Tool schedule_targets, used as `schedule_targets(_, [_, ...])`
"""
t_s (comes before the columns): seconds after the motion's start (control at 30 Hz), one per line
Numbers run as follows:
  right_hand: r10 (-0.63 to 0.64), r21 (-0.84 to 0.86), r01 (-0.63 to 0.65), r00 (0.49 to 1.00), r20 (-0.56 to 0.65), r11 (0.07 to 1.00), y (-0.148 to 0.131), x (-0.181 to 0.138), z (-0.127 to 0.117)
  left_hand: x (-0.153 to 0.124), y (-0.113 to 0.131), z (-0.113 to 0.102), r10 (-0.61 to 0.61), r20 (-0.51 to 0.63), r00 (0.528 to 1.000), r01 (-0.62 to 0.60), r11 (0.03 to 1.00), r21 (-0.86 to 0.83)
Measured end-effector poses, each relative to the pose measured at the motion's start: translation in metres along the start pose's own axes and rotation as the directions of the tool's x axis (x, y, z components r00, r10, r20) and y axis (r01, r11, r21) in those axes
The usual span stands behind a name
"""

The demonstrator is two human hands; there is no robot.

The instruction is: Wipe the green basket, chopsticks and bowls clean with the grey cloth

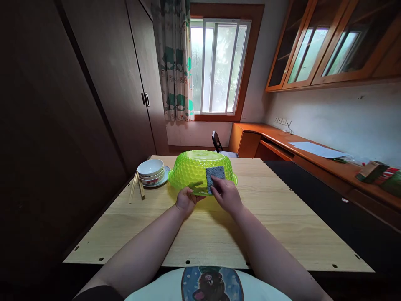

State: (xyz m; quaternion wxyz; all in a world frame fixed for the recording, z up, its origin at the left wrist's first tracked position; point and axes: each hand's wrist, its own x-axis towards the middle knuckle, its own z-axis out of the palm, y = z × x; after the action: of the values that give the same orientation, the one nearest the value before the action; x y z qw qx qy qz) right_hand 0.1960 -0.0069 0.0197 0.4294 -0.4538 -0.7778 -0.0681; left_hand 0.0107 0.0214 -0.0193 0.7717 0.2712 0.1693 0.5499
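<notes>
A translucent lime-green plastic basin (188,169) with a dimpled wall is tipped bottom-up above the wooden table, its base facing up. My left hand (187,200) grips the near rim, thumb outside and fingers underneath, partly seen through the plastic. In my right hand (227,193) is a grey scouring pad (215,172), pressed flat against the basin's near wall, right of its middle. The fingertips lie on the pad's lower part and hide some of it.
Left of the basin, several stacked bowls (151,168) stand on a plate (164,177), with wooden chopsticks (133,188) beside them. The table (269,225) has small holes near its edges. A chair (216,141) stands beyond. Papers (316,149) lie on the right-hand desk.
</notes>
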Motion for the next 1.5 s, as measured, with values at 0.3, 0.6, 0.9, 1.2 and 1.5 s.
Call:
schedule_targets(0.3, [0.218, 0.047, -0.213, 0.955, -0.203, 0.976, 0.016, 0.003, 0.003, -0.002, 0.008, 0.002, 0.0, -0.041, 0.999, -0.003, 0.998, -0.06])
schedule_targets(0.6, [-0.025, 0.096, 0.045, 0.979, -0.203, 0.994, 0.005, 0.001, -0.005, -0.002, 0.026, 0.012, 0.066, -0.196, 0.978, -0.101, 0.98, -0.173])
schedule_targets(0.9, [-0.12, -0.014, 0.119, 0.981, -0.155, 0.993, 0.009, -0.001, 0.003, 0.0, 0.026, 0.013, 0.108, -0.142, 0.984, -0.131, 0.978, -0.163])
schedule_targets(1.2, [-0.147, 0.031, 0.146, 0.989, 0.03, 0.989, -0.007, -0.006, 0.004, -0.008, -0.011, 0.013, -0.077, 0.135, 0.988, 0.051, 0.982, 0.182])
schedule_targets(1.5, [0.124, -0.053, -0.133, 0.98, -0.156, 0.99, 0.006, 0.0, 0.003, -0.008, -0.002, 0.014, -0.034, 0.134, 0.99, 0.013, 0.988, 0.151])
